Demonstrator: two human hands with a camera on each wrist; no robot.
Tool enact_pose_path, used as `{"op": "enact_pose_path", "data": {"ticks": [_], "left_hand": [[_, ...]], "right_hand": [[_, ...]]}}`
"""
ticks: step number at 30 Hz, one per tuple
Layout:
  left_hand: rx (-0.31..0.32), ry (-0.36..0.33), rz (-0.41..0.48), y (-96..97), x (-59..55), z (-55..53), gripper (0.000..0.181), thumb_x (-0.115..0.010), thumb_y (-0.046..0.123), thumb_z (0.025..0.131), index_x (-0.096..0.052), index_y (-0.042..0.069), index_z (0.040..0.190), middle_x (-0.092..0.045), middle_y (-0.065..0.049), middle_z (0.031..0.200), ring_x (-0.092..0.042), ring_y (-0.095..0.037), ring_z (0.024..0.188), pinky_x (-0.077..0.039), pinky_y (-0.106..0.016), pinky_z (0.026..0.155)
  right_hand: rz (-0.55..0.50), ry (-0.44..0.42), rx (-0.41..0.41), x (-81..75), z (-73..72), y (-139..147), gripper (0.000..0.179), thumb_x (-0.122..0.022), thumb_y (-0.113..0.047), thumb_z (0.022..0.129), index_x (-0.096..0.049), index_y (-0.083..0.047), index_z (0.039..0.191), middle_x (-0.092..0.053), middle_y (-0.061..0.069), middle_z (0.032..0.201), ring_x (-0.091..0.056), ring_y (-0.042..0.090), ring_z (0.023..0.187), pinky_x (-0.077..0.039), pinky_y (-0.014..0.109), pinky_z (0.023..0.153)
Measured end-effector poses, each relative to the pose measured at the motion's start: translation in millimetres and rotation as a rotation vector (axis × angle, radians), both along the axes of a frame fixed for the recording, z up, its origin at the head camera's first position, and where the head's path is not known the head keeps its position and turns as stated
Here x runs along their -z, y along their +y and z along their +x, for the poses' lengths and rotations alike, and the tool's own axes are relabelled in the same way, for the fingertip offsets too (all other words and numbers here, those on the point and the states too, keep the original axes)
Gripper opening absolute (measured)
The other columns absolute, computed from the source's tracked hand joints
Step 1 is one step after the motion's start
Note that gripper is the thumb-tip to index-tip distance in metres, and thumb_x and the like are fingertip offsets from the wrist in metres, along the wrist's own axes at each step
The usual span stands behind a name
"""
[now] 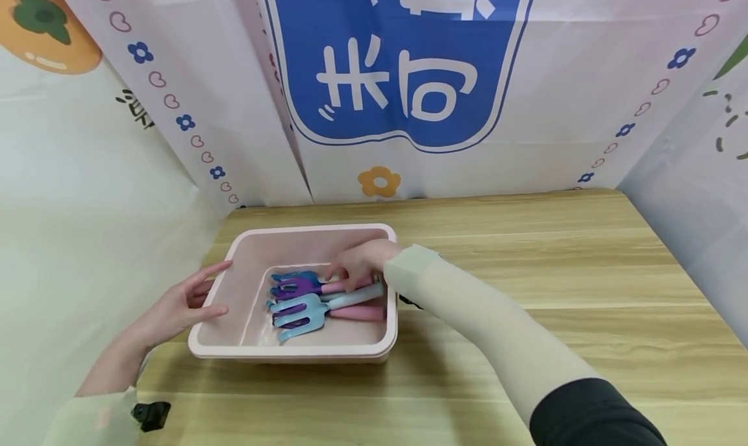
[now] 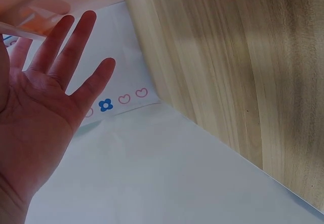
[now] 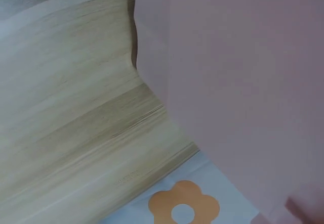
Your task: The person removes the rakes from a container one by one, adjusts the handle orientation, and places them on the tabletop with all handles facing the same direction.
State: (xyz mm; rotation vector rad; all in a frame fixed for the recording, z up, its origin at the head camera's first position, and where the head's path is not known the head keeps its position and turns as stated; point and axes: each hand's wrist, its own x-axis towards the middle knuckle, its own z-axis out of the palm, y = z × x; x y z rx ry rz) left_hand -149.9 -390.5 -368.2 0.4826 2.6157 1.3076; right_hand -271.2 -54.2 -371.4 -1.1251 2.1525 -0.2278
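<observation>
Pale pink, a single bin [image 1: 292, 351] near the tabletop's [image 1: 526, 271] left edge holds at least three forks [image 1: 306, 284], a light-blue one [image 1: 317, 309] overlapping others, the left hand [image 1: 175, 309] spread at its rim, the right hand [image 1: 362, 261] over the handles [image 1: 359, 313], pinching or not I cannot tell.

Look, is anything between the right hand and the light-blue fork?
Nothing visible is. The light-blue hand fork lies on top of other hand forks in the pink tub. The right hand reaches inside, its fingers close to that fork's handle.
</observation>
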Motion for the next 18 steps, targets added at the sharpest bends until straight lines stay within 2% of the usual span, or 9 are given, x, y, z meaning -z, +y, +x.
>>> {"op": "enact_pose_path", "data": {"ticks": [4, 10, 14, 18], "left_hand": [[-0.006, 0.001, -0.008, 0.1, 0.8, 0.0, 0.077, -0.07, 0.002, 0.088, -0.026, 0.0, 0.151, -0.051, -0.04, 0.126, -0.063, -0.003, 0.097, -0.056, -0.027, 0.072], [0.002, -0.001, 0.003, 0.3, 0.9, -0.2, 0.077, -0.07, 0.001, 0.088, -0.026, -0.001, 0.151, -0.051, -0.041, 0.124, -0.063, -0.004, 0.096, -0.056, -0.028, 0.071], [0.0, 0.004, 0.006, 0.1, 1.3, -0.6, 0.077, -0.07, 0.0, 0.088, -0.026, 0.0, 0.151, -0.051, -0.041, 0.124, -0.063, -0.004, 0.096, -0.056, -0.027, 0.071], [-0.001, 0.006, 0.006, -0.3, 1.9, -0.8, 0.076, -0.07, 0.0, 0.088, -0.027, 0.0, 0.151, -0.052, -0.04, 0.123, -0.064, -0.005, 0.096, -0.056, -0.027, 0.071]], "right_hand": [[0.042, 0.048, -0.027, 3.3, -1.3, -2.3, 0.052, -0.059, -0.012, 0.095, -0.05, -0.031, 0.142, -0.054, -0.004, 0.09, -0.047, 0.007, 0.065, -0.037, 0.02, 0.056], [0.117, 0.064, -0.012, 7.7, -2.1, -6.0, 0.05, -0.057, -0.006, 0.094, -0.056, -0.037, 0.134, -0.045, -0.005, 0.07, -0.042, 0.007, 0.054, -0.033, 0.02, 0.05], [0.142, 0.089, -0.01, 8.6, -2.0, -7.7, 0.054, -0.053, -0.002, 0.093, -0.057, -0.039, 0.132, -0.04, -0.005, 0.067, -0.036, 0.007, 0.05, -0.03, 0.02, 0.047], [0.152, 0.089, 0.002, 8.4, -1.4, -8.3, 0.057, -0.049, 0.0, 0.093, -0.057, -0.04, 0.132, -0.044, -0.005, 0.071, -0.037, 0.009, 0.054, -0.03, 0.021, 0.047]]}}
